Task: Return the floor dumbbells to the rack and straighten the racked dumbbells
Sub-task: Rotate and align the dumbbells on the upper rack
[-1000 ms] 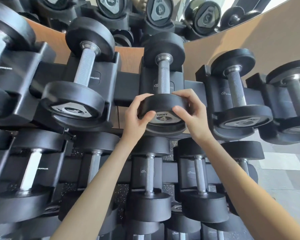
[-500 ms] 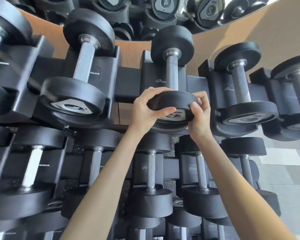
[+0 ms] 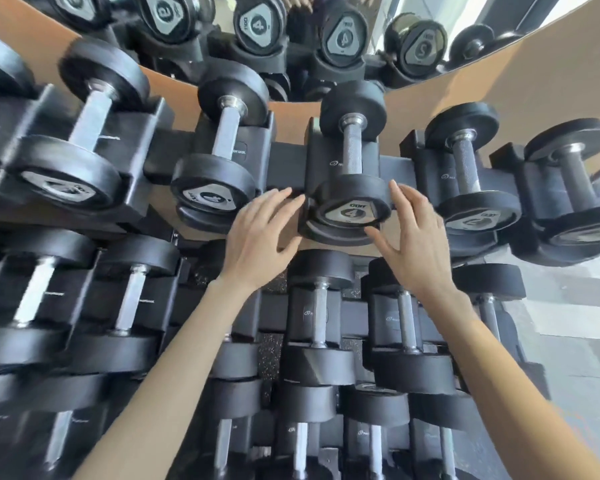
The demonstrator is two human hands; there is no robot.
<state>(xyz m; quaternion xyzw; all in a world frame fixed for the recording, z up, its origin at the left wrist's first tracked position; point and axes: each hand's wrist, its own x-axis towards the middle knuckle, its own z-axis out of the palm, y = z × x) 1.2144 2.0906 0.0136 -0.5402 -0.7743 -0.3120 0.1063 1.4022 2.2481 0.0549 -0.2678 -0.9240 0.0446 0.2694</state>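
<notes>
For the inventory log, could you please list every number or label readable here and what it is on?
"4": end cap of the centre dumbbell.
"4": end cap of the dumbbell left of it.
"4": a reflected end cap and another, both in the mirror.
Small print on the rack cradles and other end caps: too blurred to read.

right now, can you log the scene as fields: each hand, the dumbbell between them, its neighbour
left hand: open, fingers spread, left of the dumbbell's near head
right hand: open, right of that head
dumbbell marked 4: in a top-row cradle, held by neither hand
left neighbour dumbbell: also marked 4, racked
contact: cannot tell if any fingers touch
</notes>
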